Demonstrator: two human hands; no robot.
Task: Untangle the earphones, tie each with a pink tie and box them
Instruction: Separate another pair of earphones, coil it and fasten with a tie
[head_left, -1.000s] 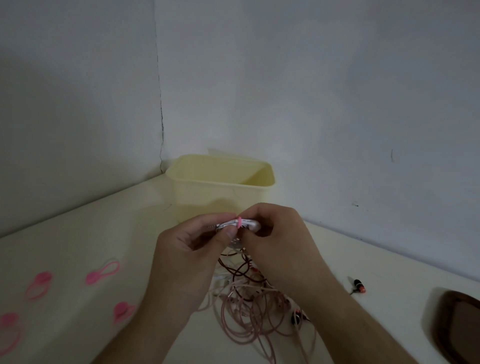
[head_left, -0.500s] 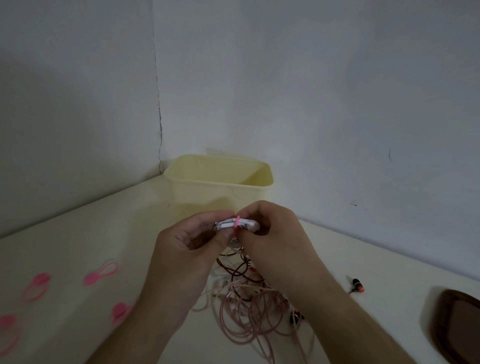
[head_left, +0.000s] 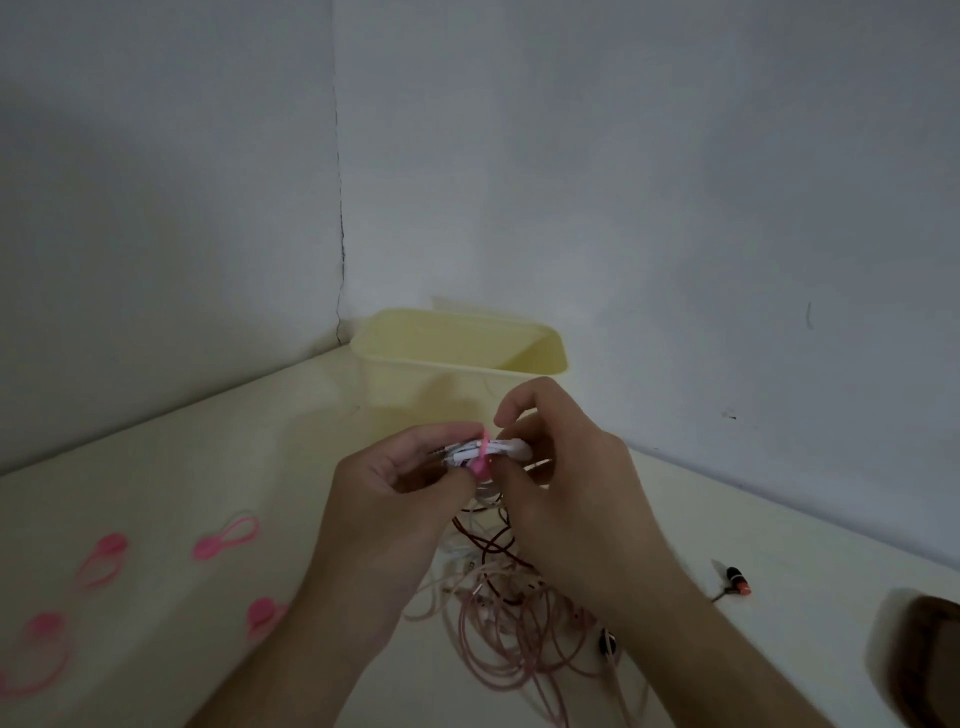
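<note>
fingertips (head_left: 511, 470) of both hands pinch a coiled white earphone (head_left: 498, 449) above the desk (head_left: 208, 467), the left hand (head_left: 395, 499) steadying the bundle so the right hand (head_left: 566, 488) can cinch its pink tie (head_left: 482, 457). the yellow box (head_left: 457, 364) waits open just beyond, in the desk's far corner. tangled earphones (head_left: 514, 623) lie below, spare ties (head_left: 226, 538) toward the left edge.

White earphone bundle (head_left: 493, 449), wrapped by a bright pink tie (head_left: 483, 457). Pale yellow box (head_left: 457, 364) at the desk's far corner. Cream desk (head_left: 208, 467). Pink spare ties (head_left: 226, 538) toward the left edge. Pale pink and dark red cables in the tangle (head_left: 498, 597). Black earbud with an orange-red tip (head_left: 735, 579) toward the right edge. Dark brown object (head_left: 930, 660) at the right edge. Grey-white walls (head_left: 675, 182), plain.
</note>
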